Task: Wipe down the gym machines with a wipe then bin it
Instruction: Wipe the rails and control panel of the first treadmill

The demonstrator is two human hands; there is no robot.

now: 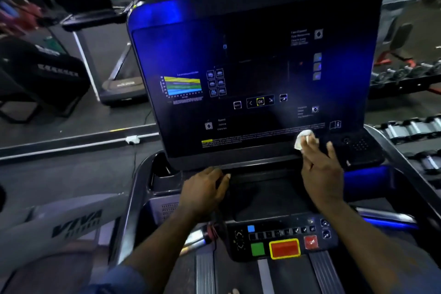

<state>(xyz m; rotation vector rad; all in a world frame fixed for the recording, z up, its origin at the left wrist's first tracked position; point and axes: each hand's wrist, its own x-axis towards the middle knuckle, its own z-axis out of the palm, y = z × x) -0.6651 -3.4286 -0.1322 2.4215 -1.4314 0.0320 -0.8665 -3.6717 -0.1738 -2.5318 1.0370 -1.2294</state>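
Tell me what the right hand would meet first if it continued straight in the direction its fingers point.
The right hand presses the crumpled white wipe onto the treadmill's dark glossy console panel. Continuing, it would probably just slide up that panel; nothing else seems in the way.

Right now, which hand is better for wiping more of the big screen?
The right hand: it presses the white wipe low on the screen. The left hand has no wipe, resting on the ledge below.
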